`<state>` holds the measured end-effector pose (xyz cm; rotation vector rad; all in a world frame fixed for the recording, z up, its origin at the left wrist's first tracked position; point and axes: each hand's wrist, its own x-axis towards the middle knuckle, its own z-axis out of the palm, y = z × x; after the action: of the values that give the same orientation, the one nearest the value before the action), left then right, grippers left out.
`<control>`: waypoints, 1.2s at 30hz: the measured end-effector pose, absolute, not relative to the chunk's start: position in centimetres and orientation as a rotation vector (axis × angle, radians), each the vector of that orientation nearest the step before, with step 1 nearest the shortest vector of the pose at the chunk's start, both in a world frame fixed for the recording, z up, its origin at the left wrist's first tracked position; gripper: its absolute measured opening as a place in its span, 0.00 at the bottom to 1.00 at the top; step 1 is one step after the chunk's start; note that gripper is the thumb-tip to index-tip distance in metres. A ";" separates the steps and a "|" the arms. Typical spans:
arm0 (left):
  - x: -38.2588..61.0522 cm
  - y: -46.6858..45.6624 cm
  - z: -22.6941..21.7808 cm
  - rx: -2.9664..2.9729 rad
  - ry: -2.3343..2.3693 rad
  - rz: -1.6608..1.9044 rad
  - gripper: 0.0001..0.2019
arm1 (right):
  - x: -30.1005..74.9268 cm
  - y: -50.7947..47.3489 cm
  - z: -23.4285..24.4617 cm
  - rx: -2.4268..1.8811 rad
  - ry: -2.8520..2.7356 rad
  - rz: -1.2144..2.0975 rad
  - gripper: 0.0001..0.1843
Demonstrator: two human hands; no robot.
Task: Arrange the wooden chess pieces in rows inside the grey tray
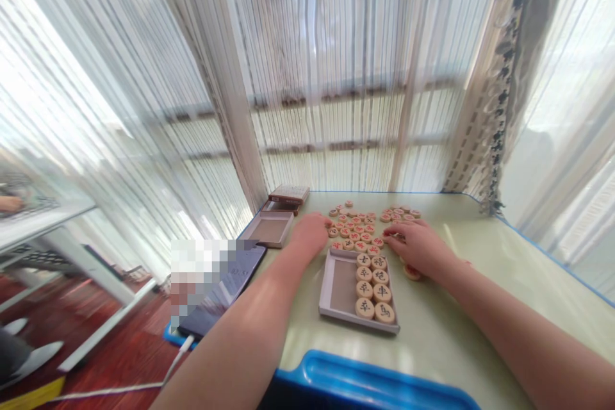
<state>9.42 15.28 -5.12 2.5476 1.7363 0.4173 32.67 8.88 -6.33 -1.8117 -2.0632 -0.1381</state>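
One phone [240,273] first, as I watch from my distant seat: it's at the left edge of the table [480,230], by the near corner, its white cable [181,352] close to my left forearm; a snag there could drag it off. Up that left edge, an open tray [270,229], with stacked boxes [289,195] behind it toward the far-left corner. Now my left hand [312,232], fingers curled at the left fringe of the loose pieces [355,228]; whether they pinch one, I cannot tell. Those discs spread over the table's far half, mostly red-marked, so close-set that a careless fingertip could scatter neighbours. Nearer the front edge sits the shallow tray [342,285], eight black-marked pieces [382,293] in two columns down its right side; my left wrist hangs just outside its far-left corner, and a low sweep could jolt those rows. Over right, my right hand [414,241], fingertips narrow beside the scatter, any grip hidden from me. Partly under that palm lies a stray disc [412,273]; a dropping wrist could shove it toward the right edge.
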 end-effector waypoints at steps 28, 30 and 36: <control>9.6 14.9 -5.7 2.538 1.731 0.550 0.30 | 34.4 9.6 -6.1 -2.230 -1.688 0.173 0.32; 9.7 14.7 -5.6 2.563 1.707 0.566 0.30 | 34.7 9.6 -6.2 -2.180 -1.718 0.125 0.28; 9.3 15.1 -5.6 2.513 1.677 0.613 0.25 | 35.9 9.5 -6.3 -2.177 -1.671 -0.017 0.21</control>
<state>9.34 15.08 -5.61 2.5129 1.6770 0.6130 35.89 9.48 -6.28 -2.1769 -1.6705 -0.0170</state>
